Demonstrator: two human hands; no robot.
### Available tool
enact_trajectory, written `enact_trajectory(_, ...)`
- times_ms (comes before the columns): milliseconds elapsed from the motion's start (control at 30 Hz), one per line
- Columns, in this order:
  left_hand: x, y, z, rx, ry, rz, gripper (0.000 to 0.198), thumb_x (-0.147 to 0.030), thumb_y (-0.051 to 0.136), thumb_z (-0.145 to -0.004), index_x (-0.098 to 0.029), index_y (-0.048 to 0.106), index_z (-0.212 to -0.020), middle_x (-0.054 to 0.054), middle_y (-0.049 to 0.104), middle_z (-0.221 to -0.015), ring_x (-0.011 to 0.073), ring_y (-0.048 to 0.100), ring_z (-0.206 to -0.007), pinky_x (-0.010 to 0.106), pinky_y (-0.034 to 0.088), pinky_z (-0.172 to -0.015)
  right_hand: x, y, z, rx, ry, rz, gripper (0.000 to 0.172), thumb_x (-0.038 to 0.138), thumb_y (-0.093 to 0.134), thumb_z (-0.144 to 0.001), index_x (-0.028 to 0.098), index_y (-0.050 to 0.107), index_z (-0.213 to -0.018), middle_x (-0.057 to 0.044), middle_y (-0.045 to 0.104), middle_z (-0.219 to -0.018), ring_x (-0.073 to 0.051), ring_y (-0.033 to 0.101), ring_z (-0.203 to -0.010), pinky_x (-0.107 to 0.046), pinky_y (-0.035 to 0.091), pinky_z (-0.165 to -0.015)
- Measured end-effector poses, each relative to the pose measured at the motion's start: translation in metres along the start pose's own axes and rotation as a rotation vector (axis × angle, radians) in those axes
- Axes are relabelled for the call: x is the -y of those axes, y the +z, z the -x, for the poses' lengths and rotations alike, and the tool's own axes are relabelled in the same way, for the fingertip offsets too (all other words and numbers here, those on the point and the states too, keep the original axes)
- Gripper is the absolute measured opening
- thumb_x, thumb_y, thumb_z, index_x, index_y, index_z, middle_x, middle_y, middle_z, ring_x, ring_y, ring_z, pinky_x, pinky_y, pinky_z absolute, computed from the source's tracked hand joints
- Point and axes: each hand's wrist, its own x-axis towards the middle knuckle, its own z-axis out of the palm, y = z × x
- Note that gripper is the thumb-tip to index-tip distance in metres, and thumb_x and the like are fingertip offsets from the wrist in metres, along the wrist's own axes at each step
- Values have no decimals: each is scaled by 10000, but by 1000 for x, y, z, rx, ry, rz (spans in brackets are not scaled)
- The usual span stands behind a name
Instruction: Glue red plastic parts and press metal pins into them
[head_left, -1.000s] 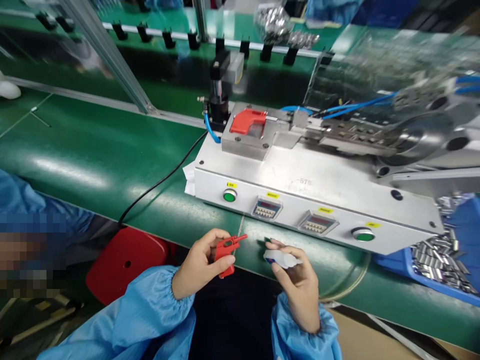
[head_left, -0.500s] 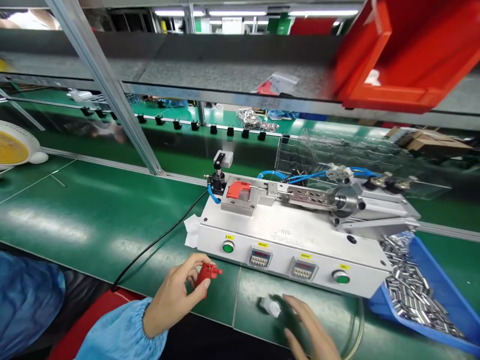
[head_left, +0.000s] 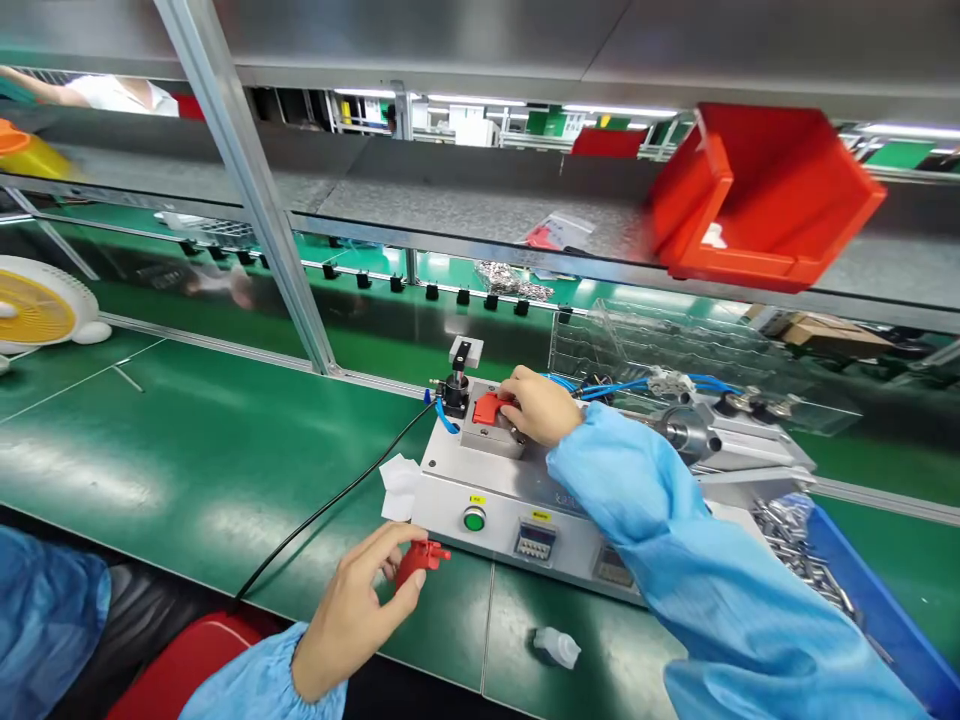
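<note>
Red plastic piece (head_left: 411, 566) is sitting in our left hand (head_left: 358, 605), above the table's near edge; we are pinching it between thumb and fingers. With our right hand (head_left: 546, 405) we are touching a second red piece (head_left: 489, 408), which is lying in the metal block (head_left: 489, 440) on the machine (head_left: 450, 500); we cannot tell whether those fingers are gripping it.

At the machine's right end, a blue bin (head_left: 862, 590) is holding many shiny metal cylinders (head_left: 796, 548). On the shelf (head_left: 420, 200) above, a red bin (head_left: 780, 180) is facing us with its front open, and something small and white (head_left: 714, 236) is lying inside. Beside it a clear bag (head_left: 571, 228) is lying, with something red showing at its left end.

On the green tabletop (head_left: 225, 440) a whitish plastic piece (head_left: 556, 647) is lying before the machine. A white-and-yellow fan (head_left: 45, 305) is standing far left, and ceiling lights (head_left: 472, 100) are glowing beyond.
</note>
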Motion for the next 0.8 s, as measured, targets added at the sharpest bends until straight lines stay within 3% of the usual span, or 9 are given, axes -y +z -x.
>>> enact_trajectory(100, 2, -11, 1, -33, 47, -78, 253, -211, 597, -901, -275, 714, -1116, -21, 743, -858, 149, 643, -680, 267, 566, -672, -5, -9, -11, 7, -46, -6, 80, 114, 718, -902, 189, 713, -875, -90, 622, -1057, -258, 636, -1027, -316, 495, -756)
enact_trajectory(200, -6, -20, -12, -49, 130, -129, 263, -193, 589, -910, -266, 698, -1137, -22, 738, -863, 153, 651, -720, 269, 565, -709, -21, -24, 1, -126, -67, -78, 60, 158, 645, -955, 190, 696, -960, -89, 607, -1091, -243, 627, -1030, -337, 510, -871)
enact_trajectory(300, -25, -25, -44, -82, 260, -152, 256, -199, 572, -945, -241, 672, -1177, 9, 757, -987, 161, 676, -791, 276, 569, -761, -44, -30, 34, -294, -129, -189, 109, 207, 567, -970, 198, 672, -1001, -85, 625, -1080, -234, 638, -947, -358, 521, -861)
enact_trajectory(400, -52, -20, -92, -83, 367, -256, 246, -213, 545, -976, -220, 665, -1191, 53, 734, -1122, 189, 704, -918, 298, 577, -832, -62, -17, 79, -206, -156, -176, 111, 218, 548, -953, 213, 659, -951, -75, 669, -1026, -231, 659, -890, -345, 521, -784)
enact_trajectory(500, -83, -4, -143, -7, 322, -538, 229, -219, 552, -972, -198, 672, -1165, 88, 690, -1177, 237, 718, -981, 335, 584, -833, -67, 9, 115, -133, -85, -93, 118, 198, 544, -948, 210, 662, -944, -83, 696, -1002, -247, 682, -880, -350, 536, -749)
enact_trajectory(633, -112, 20, -186, 171, 167, -904, 217, -244, 525, -987, -181, 668, -1138, 108, 662, -1171, 299, 736, -971, 382, 585, -776, -68, 33, 151, -225, -58, -40, 169, 184, 517, -976, 193, 675, -1037, -112, 712, -1039, -277, 703, -939, -376, 570, -793)
enact_trajectory(700, -119, 25, -191, 232, 138, -977, 246, -276, 499, -1000, -185, 657, -1165, 116, 656, -1197, 319, 738, -993, 395, 587, -778, -77, 29, 174, -294, -67, -58, 196, 237, 511, -1011, 200, 678, -1106, -116, 719, -1097, -277, 707, -991, -374, 574, -844)
enact_trajectory(800, -123, 23, -180, 271, 122, -1040, 296, -320, 457, -1009, -201, 647, -1202, 123, 654, -1242, 336, 730, -1028, 412, 590, -791, -109, 0, 222, -309, 20, -103, 237, 337, 503, -1042, 217, 691, -1119, -94, 744, -1081, -260, 719, -981, -350, 564, -854)
